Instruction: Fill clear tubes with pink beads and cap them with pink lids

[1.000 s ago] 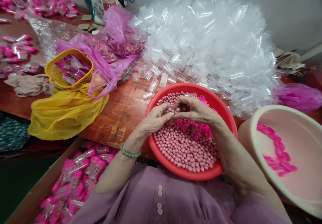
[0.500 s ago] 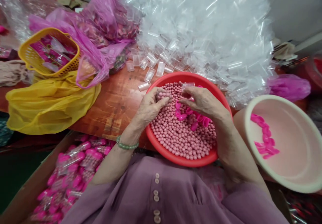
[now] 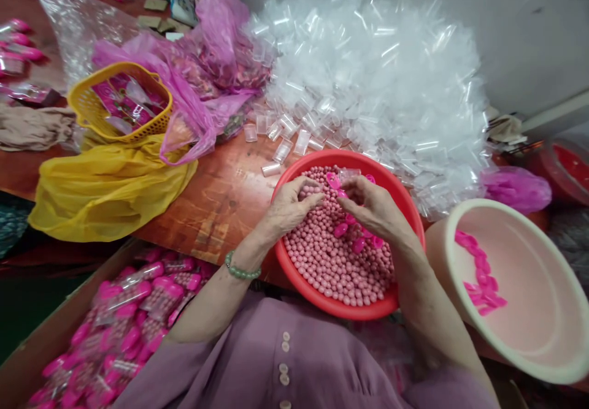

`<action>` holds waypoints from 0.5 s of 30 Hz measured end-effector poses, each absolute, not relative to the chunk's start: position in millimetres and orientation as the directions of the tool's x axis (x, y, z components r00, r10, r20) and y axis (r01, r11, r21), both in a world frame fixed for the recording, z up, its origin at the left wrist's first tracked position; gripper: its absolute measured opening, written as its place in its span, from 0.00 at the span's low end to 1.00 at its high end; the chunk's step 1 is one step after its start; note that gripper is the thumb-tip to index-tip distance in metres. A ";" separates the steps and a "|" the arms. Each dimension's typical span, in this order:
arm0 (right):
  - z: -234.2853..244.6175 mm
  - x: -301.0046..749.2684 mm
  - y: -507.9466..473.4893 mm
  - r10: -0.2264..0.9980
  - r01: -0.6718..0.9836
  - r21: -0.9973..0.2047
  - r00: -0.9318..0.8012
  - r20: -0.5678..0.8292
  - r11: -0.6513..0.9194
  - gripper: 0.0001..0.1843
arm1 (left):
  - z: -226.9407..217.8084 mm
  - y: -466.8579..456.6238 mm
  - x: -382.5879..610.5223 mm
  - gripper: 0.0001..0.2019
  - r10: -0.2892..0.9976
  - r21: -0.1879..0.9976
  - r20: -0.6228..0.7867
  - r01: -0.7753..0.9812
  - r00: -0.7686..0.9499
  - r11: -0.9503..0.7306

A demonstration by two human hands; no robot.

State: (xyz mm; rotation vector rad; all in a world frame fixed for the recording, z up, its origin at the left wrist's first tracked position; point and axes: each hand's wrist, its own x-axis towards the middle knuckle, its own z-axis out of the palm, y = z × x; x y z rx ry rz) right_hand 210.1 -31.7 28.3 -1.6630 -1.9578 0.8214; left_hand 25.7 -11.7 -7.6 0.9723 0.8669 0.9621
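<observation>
A red basin (image 3: 294, 274) holds a mass of pink beads (image 3: 331, 268). Over its left side, my left hand (image 3: 294, 203) is closed on a small clear tube (image 3: 311, 192) with pink beads in it. My right hand (image 3: 372, 206) is above the right side, thumb and fingers curled around a bright pink plastic cap (image 3: 341, 194), partly hidden by the fingertips. Another pink cap (image 3: 333, 180) shows just beyond it. Several more pink caps (image 3: 358, 245) lie on the beads under my right hand. Behind the hands a clear empty tube (image 3: 350, 173) rests on the beads.
A large heap of clear tubes (image 3: 368, 78) covers the table behind the basin. At right stands a cream tub (image 3: 529, 274) with a pink strip of caps (image 3: 481, 268). At left are a yellow basket (image 3: 87, 121), a yellow bag (image 3: 110, 194) and a box of filled pink-capped tubes (image 3: 138, 311).
The view has shifted, so most things sit lower. My right hand has moved its fingertips onto a pink cap, and the cap is now close to the tube in my left hand.
</observation>
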 end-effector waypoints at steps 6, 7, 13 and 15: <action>33.6 212.1 -33.1 0.958 0.270 -0.963 -0.274 -0.091 -0.014 0.15 | -4.3 -12.2 24.5 0.10 0.919 0.900 -0.212 -0.300 0.331 0.316; 34.0 211.4 -33.4 0.953 0.251 -0.967 -0.284 -0.109 -0.036 0.16 | -3.8 -12.2 24.2 0.11 0.922 0.891 -0.210 -0.326 0.324 0.317; 29.6 209.8 -31.7 0.925 0.358 -0.932 -0.329 -0.187 -0.061 0.15 | -4.0 -11.4 24.0 0.12 0.952 0.892 -0.168 -0.372 0.256 0.257; 26.3 210.5 -30.8 0.926 0.431 -0.902 -0.329 -0.187 -0.029 0.15 | -4.5 -11.1 24.2 0.12 0.957 0.908 -0.158 -0.345 0.245 0.238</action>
